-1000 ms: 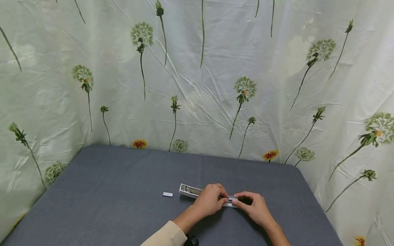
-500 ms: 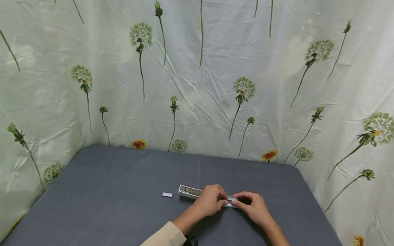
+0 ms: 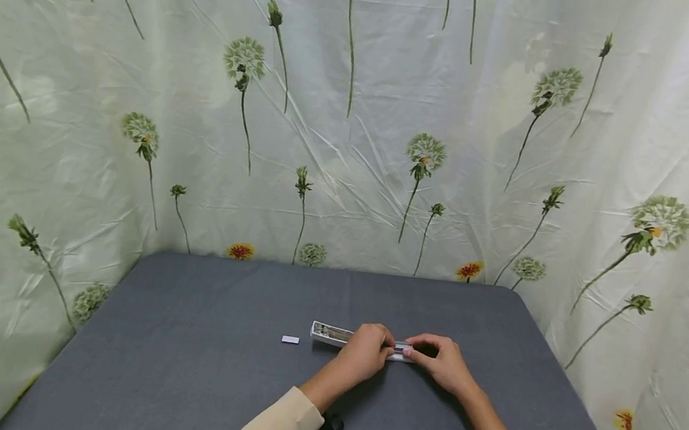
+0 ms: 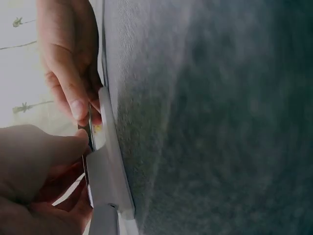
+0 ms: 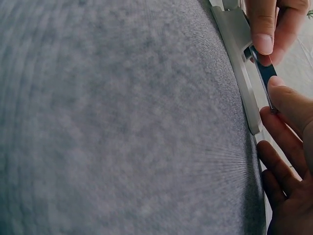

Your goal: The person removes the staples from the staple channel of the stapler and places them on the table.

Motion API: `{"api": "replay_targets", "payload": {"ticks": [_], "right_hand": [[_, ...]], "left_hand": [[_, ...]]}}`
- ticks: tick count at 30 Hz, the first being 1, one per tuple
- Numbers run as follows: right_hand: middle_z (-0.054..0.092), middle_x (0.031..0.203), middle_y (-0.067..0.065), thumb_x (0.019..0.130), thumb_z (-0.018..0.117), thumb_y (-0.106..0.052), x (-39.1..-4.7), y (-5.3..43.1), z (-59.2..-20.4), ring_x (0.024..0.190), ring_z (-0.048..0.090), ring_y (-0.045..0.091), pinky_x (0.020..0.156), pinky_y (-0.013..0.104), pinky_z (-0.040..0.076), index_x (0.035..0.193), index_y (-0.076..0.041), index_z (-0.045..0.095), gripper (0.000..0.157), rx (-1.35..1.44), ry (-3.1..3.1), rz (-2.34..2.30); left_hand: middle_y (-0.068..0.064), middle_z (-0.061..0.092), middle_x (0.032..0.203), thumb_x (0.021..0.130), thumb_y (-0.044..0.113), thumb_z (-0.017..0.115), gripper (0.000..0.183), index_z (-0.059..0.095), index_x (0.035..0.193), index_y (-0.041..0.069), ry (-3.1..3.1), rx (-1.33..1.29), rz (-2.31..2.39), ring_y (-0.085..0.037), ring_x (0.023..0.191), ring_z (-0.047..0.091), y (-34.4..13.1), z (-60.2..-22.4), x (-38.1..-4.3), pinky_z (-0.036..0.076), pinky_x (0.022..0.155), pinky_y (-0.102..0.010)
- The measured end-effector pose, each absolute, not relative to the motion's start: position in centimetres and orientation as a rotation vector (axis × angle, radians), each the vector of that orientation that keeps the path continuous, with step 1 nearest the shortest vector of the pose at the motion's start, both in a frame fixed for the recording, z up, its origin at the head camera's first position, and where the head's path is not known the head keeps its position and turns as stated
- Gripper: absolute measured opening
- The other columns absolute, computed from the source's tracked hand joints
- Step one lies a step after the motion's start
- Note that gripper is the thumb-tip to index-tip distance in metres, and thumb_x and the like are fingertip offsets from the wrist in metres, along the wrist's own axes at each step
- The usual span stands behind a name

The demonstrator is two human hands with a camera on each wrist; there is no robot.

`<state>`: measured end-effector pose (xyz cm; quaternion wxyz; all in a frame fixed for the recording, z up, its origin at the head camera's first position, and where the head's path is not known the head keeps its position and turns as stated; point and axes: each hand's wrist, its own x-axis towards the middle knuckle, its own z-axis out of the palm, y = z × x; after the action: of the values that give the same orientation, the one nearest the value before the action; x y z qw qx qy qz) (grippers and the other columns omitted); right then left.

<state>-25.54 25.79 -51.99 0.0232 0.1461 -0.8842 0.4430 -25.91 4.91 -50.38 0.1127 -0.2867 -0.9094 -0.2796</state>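
Currently my L hand & R hand both pinch metal rail of wht stapler; sm. wht block apart, 9 o'clock.

Head cam looks fwd & down from above, well back, taking in table & curtain; both wrist cams sit low & close, pics turned sideways, sharing L hand & R hand.
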Motion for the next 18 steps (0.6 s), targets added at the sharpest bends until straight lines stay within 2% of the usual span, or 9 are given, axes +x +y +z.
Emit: {"api": "replay_targets", "payload": {"ticks": [6,11,15,18], "right_hand": [[0.073,0.102,-0.002,0.085,0.074,-0.034,-25.73,25.79,-52.01,0.088,0.063,0.007,0.075,0.024,0.049,0.103,-0.021,0.075,0.022,0.468,-2.718,1.361],[0.073,0.101,-0.005,0.085,0.074,-0.036,-25.86,25.87,-51.87,0.087,0.063,0.006,0.075,0.023,0.049,0.102,-0.024,0.075,0.022,0.44,-2.744,1.366],[0.072,0.101,-0.007,0.084,0.074,-0.039,-25.79,25.88,-51.95,0.088,0.063,0.006,0.075,0.023,0.05,0.101,-0.028,0.074,0.02,0.424,-2.753,1.358],[0.072,0.101,-0.007,0.084,0.074,-0.04,-25.68,25.87,-52.1,0.088,0.064,0.005,0.075,0.023,0.05,0.101,-0.028,0.074,0.021,0.423,-2.751,1.37]], "left_hand": [[0.002,0.072,0.098,0.08,0.015,0.078,0.009,0.077,0.089,0.012,-2.676,-0.859,-0.832,-0.016,0.094,0.066,4.8,-50.39,-25.93,0.051,0.084,-0.026],[0.002,0.072,0.102,0.083,0.014,0.075,0.007,0.078,0.09,0.013,-2.684,-0.806,-0.968,-0.016,0.1,0.066,4.71,-50.0,-26.02,0.052,0.088,-0.028],[0.004,0.072,0.098,0.085,0.015,0.074,0.006,0.079,0.09,0.015,-2.678,-0.753,-1.006,-0.015,0.098,0.066,4.8,-50.03,-25.94,0.052,0.087,-0.029],[0.005,0.072,0.091,0.085,0.018,0.075,0.004,0.079,0.087,0.017,-2.667,-0.702,-1.036,-0.012,0.09,0.066,5.04,-50.21,-25.89,0.053,0.078,-0.025]]}}
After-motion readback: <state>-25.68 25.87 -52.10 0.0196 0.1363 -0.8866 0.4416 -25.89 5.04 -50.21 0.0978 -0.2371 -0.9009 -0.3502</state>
